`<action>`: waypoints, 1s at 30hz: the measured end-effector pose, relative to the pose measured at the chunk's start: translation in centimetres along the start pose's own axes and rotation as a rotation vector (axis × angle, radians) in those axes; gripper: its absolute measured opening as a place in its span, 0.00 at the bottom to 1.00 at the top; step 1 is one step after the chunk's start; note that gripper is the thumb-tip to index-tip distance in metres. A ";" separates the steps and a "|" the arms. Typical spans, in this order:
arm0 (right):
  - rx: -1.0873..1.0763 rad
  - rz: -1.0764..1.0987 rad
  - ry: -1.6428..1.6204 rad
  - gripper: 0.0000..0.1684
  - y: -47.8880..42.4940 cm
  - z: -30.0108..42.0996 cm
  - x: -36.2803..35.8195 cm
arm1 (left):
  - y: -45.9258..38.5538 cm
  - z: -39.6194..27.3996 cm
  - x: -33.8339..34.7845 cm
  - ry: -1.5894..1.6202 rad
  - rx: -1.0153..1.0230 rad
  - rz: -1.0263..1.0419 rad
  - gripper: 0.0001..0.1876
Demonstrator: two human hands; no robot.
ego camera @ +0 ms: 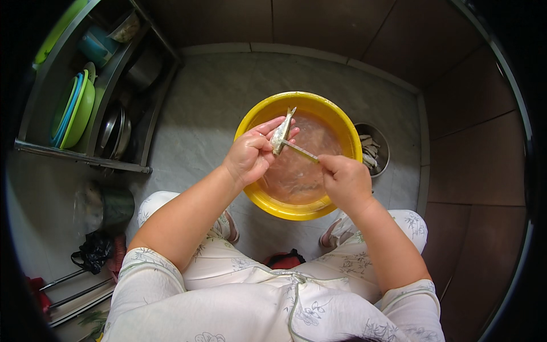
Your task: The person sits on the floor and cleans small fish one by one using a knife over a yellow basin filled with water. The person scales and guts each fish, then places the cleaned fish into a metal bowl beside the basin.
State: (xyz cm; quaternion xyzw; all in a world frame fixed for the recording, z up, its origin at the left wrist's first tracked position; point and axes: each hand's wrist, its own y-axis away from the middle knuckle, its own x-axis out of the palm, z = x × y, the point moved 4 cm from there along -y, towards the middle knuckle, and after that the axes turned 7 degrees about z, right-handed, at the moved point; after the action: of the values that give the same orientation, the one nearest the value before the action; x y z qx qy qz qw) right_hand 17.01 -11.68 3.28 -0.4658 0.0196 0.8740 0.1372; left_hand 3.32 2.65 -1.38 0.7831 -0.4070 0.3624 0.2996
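Note:
A small silvery fish (282,131) lies across the palm and fingers of my left hand (253,154), its tail pointing away from me. The thumb presses near its head end. My right hand (347,181) grips a thin, narrow strip-like tool (302,151), whose far end touches the fish's side near the head end. Whether that strip is a blade cannot be made out. Both hands are above a round yellow plastic basin (247,124). Cloudy pinkish water (295,184) fills much of the basin, with pale bits in it that are too blurred to name.
Right of the basin, a metal bowl (388,150) holds several pale fish pieces (370,147). At left stands a metal shelf rack (124,164) with green plastic basins (81,113) and metal pans (122,132). A dark bin (117,205) and a black plastic bag (93,252) sit below it.

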 end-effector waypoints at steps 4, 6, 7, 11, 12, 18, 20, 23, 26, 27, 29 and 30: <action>0.020 0.125 0.045 0.07 0.2 0.0 0.4 | 0.1 0.2 -0.6 0.102 -0.057 -0.007 0.37; 0.006 0.136 0.049 0.09 0.3 0.6 0.0 | 0.1 0.2 -0.7 0.118 -0.064 0.028 0.33; 0.000 0.142 0.052 0.10 0.3 0.8 0.0 | 0.2 0.2 -0.8 0.127 -0.068 0.045 0.31; 0.046 0.072 0.051 0.10 -0.1 0.3 -0.2 | 0.1 0.5 -0.7 0.078 -0.096 0.062 0.26; 0.057 0.110 0.065 0.10 -0.1 0.1 0.1 | 0.1 0.7 -0.9 0.062 -0.105 0.060 0.26; 0.020 0.096 0.074 0.06 0.0 0.3 0.0 | 0.0 0.9 -0.8 -0.047 -0.106 -0.013 0.28; 0.054 0.041 0.081 0.05 -0.4 0.3 -0.4 | 0.1 0.7 -0.5 -0.076 -0.110 0.001 0.28; 0.044 0.122 0.114 0.05 0.1 -0.1 0.5 | -0.1 1.0 -0.1 -0.079 -0.125 0.028 0.30; 0.049 0.171 0.082 0.08 0.0 0.7 0.1 | -0.1 1.1 -0.7 -0.077 -0.131 0.029 0.31; 0.050 0.159 0.069 0.09 0.0 0.7 -0.1 | -0.1 1.0 -0.7 -0.093 -0.127 0.033 0.31; 0.075 0.110 0.068 0.07 -0.2 0.1 -0.2 | -0.2 0.9 -0.5 -0.089 -0.113 0.038 0.31; 0.094 0.145 0.085 0.08 -0.3 0.1 -0.3 | -0.3 0.9 -0.5 -0.068 -0.101 0.038 0.32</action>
State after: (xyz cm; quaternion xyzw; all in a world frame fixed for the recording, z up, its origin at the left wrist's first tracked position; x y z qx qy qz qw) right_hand 17.14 -11.47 3.63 -0.4930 0.1001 0.8591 0.0943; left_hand 3.62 2.32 -2.30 0.7710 -0.4497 0.3202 0.3176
